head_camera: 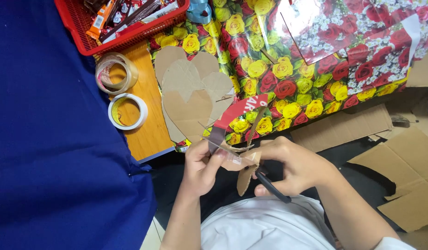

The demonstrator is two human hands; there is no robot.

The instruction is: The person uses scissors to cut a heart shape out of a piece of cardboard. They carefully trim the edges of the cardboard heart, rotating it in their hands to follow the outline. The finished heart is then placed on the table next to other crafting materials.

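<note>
My left hand (pixel 202 166) grips a piece of brown cardboard (pixel 244 169) with a curved red-and-white printed strip (pixel 239 109) rising from it. My right hand (pixel 292 166) holds black-handled scissors (pixel 271 186), whose blades reach into the cardboard between the two hands. Both hands work close together just in front of my white shirt (pixel 265 227). Above the hands lie several cut cardboard heart shapes (pixel 190 92), overlapping on the table edge.
Rose-patterned wrapping paper (pixel 278 60) covers the table. Two tape rolls (pixel 127 111) sit on the wooden surface (pixel 146 134) at left, below a red basket (pixel 126 34) of packets. Blue cloth (pixel 47 139) fills the left. Cardboard offcuts (pixel 408 180) lie at right.
</note>
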